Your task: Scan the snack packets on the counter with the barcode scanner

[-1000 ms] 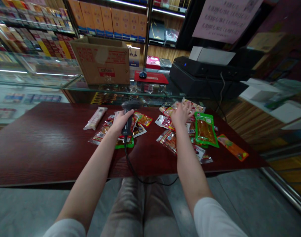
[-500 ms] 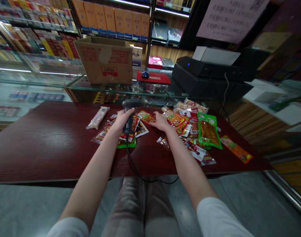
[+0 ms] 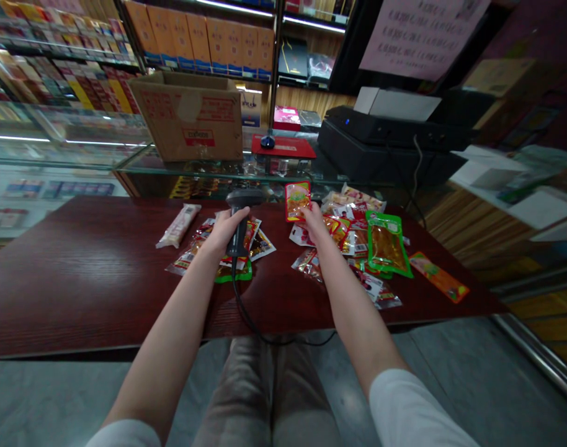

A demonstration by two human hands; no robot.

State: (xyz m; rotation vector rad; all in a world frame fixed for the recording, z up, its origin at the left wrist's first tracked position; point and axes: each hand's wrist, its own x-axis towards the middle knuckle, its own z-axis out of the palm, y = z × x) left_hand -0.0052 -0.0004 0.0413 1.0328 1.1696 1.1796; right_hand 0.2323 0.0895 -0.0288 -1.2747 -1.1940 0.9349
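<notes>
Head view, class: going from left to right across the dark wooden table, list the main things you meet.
Pale long packet → left hand gripping the black scanner → red-and-orange snack packet held up by the right hand → big green-edged packet → orange packet nearest the table's right end.

Red printing on the cardboard box point(image 3: 190, 118) and lines of writing on the hanging pink sign point(image 3: 418, 34) are too blurred to read.
</notes>
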